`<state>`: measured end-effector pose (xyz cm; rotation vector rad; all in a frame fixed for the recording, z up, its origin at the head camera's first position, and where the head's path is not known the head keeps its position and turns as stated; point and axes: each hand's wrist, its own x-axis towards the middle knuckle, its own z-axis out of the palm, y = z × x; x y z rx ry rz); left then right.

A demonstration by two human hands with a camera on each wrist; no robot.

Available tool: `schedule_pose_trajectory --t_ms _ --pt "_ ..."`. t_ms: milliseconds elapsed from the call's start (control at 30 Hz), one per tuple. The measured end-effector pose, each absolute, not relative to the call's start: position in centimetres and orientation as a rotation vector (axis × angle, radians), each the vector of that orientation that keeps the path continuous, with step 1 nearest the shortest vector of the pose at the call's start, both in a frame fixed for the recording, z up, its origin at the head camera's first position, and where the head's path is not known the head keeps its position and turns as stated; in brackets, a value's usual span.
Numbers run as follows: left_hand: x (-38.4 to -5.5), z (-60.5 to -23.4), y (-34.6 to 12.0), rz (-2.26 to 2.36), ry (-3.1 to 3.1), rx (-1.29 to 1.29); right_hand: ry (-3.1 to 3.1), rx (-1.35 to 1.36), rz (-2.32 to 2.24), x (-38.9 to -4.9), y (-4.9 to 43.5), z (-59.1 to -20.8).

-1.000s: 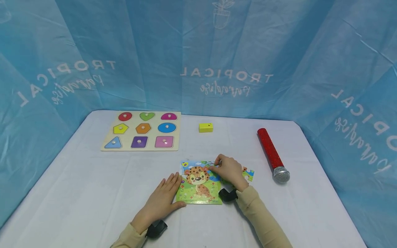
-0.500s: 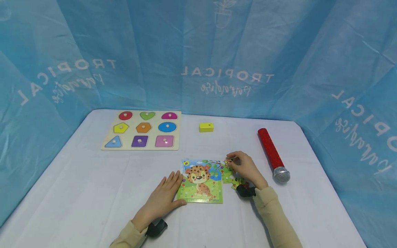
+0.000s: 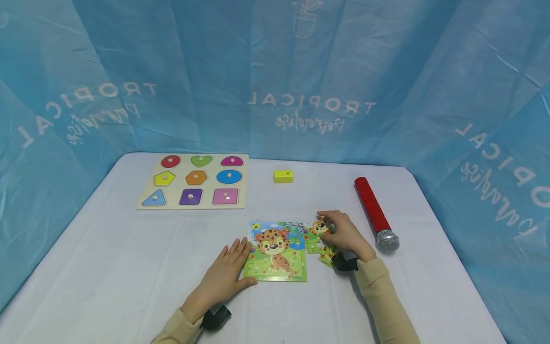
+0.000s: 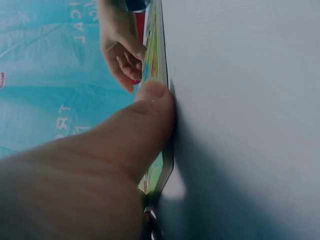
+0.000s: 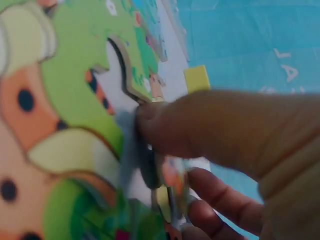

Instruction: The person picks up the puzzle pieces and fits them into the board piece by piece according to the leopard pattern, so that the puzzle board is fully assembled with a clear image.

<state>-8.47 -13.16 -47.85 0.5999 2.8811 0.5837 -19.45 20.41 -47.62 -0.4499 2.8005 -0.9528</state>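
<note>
A square leopard puzzle (image 3: 275, 260) lies on the white cloth. My left hand (image 3: 223, 277) rests at its left side, fingers straight, with the thumb against the puzzle's front edge; the left wrist view shows that thumb (image 4: 145, 120) close. To the right of the puzzle lie loose jigsaw pieces (image 3: 312, 244), green with parts of an orange animal. My right hand (image 3: 347, 234) is over them, its thumb and fingers curled round a jigsaw piece (image 3: 320, 226) with an animal face. In the right wrist view the thumb (image 5: 170, 125) presses at a blurred piece edge, the fingers on its far side.
A wooden shape board (image 3: 206, 188) with knobbed pieces lies at the back left. Behind the puzzle sits a yellow block (image 3: 283, 177). A red microphone (image 3: 373, 205) with a silver head lies right of my right hand. Blue curtain (image 3: 275, 71) surrounds the table.
My right hand has moved from the puzzle's upper right corner rightward to the loose pieces, where its fingers now surround one. The left hand stays in place.
</note>
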Motion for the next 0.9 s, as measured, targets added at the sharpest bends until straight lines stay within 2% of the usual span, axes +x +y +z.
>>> schedule_pose_trajectory --t_ms 267,500,733,900 --pt "-8.3 -47.5 -13.2 0.616 2.890 0.613 2.762 -0.301 -1.083 -19.5 19.5 -47.6" --pt "-8.6 -47.3 -13.0 0.585 2.866 0.588 2.751 -0.512 -1.082 -17.7 15.7 -46.6" --pt "-10.2 -46.7 -13.5 0.577 2.791 0.693 2.764 -0.713 -0.989 -15.2 11.0 -47.1" --pt "-11.1 -46.8 -13.6 0.597 2.749 0.742 2.824 -0.736 -0.931 -14.5 10.3 -47.3"
